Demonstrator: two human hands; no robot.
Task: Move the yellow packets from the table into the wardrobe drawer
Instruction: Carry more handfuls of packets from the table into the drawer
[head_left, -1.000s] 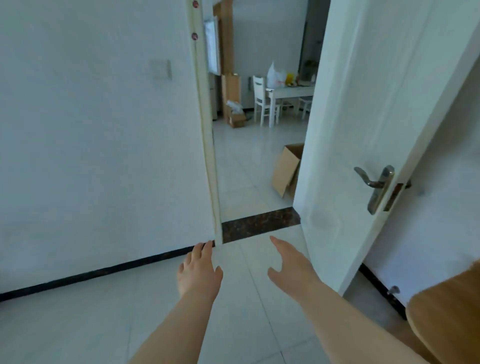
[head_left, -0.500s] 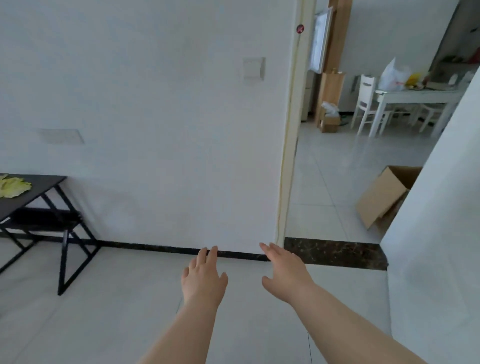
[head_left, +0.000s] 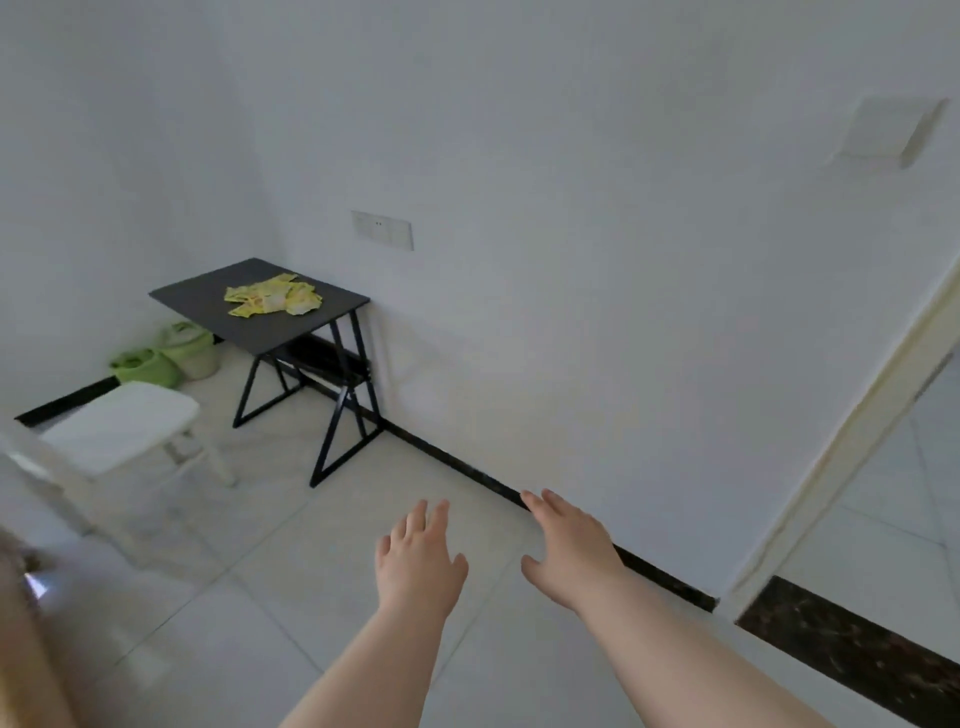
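Over in the far corner, black worktop (head_left: 200, 297) against the wall, yellow packets (head_left: 272, 301) in a loose overlapping heap near its back half. None moved yet by the look of it. Wardrobe drawer not in view.

Left hand (head_left: 418, 564) and right hand (head_left: 569, 551): both empty, fingers straight and slightly spread, palms down, held out over the floor tiles. Well apart from the worktop.

Path: white chair (head_left: 119, 426) sits near the worktop's front left, green buckets (head_left: 171, 353) on the floor behind it. Right side of the worktop, along the wall, looks like the open approach.

Handling, my read:
- flat sachets, thin, so light and floppy, no stiffness to lever with
- probably glossy film, so they'd slide over each other; too small at this range to be sure, or to count them
- not fragile, squeezing is fine

Where to grab: don't pick singles off a flat top, edges are hard to get under. Better to rake the heap together with both hands from the sides, then clamp the stack between thumb and fingers across its middle. Or slide the lot to the worktop edge and catch from below.

Risk: loose outer sachets slipping off the stack on the walk to the drawer.
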